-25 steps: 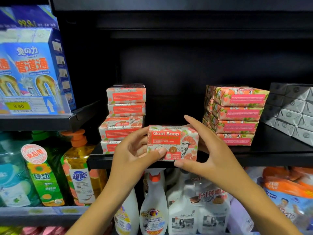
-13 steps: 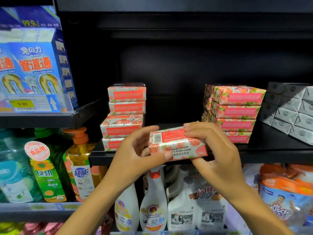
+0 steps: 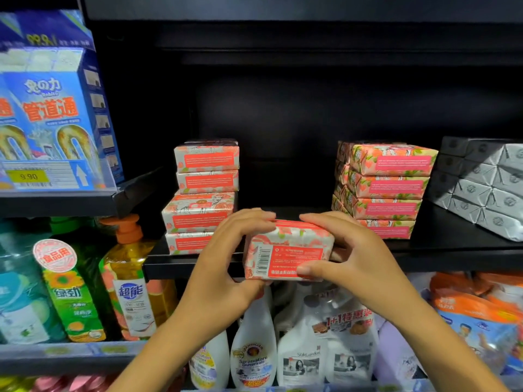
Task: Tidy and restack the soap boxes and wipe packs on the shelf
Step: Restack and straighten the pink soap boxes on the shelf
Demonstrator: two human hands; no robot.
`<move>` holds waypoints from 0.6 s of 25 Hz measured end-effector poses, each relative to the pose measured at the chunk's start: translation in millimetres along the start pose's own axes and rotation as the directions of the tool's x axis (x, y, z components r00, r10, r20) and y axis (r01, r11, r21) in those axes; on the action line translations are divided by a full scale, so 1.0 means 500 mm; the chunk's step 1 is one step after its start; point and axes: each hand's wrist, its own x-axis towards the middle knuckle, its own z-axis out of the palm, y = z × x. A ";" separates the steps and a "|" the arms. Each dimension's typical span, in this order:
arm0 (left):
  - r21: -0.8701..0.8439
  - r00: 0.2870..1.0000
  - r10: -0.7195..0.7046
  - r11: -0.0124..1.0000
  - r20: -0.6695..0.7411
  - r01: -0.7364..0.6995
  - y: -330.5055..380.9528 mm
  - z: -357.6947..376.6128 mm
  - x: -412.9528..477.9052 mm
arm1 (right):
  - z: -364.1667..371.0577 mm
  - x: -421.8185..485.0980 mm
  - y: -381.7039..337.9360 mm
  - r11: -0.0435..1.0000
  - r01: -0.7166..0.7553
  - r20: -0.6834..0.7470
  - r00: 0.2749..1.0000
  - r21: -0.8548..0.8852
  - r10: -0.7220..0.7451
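Pink soap box [image 3: 285, 250] gripped by L hand [image 3: 226, 264] & R hand [image 3: 356, 258] over shelf [image 3: 458, 258] front edge, not yet stacked; L stack [image 3: 203, 193] uneven, R stack [image 3: 387, 188] tidier

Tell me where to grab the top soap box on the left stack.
Probably best to take the top soap box by its two short ends, coming from the front. It lies flat with its long face toward you, nothing rests on it, and both ends stand clear of neighbours.

Grey packs [image 3: 486, 190] cut off at right edge.
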 end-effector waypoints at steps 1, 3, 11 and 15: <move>0.012 1.000 -0.005 1.000 0.002 0.005 -0.003 0.000 -0.001 | 0.002 -0.001 -0.001 0.999 0.049 -0.033 0.998 -0.024 -0.050; -0.089 0.994 -0.109 0.990 -0.001 0.109 -0.001 -0.002 -0.003 | 0.009 -0.007 -0.002 0.976 0.164 -0.141 0.973 -0.141 -0.184; -0.320 0.960 -0.279 0.908 0.021 0.270 0.004 0.006 -0.005 | 0.025 -0.013 0.021 0.840 0.349 -0.172 0.877 -0.415 -0.450; -0.380 0.977 -0.211 0.901 0.037 0.209 -0.001 -0.001 -0.003 | -0.003 -0.011 0.018 0.862 0.344 0.037 0.934 -0.373 -0.356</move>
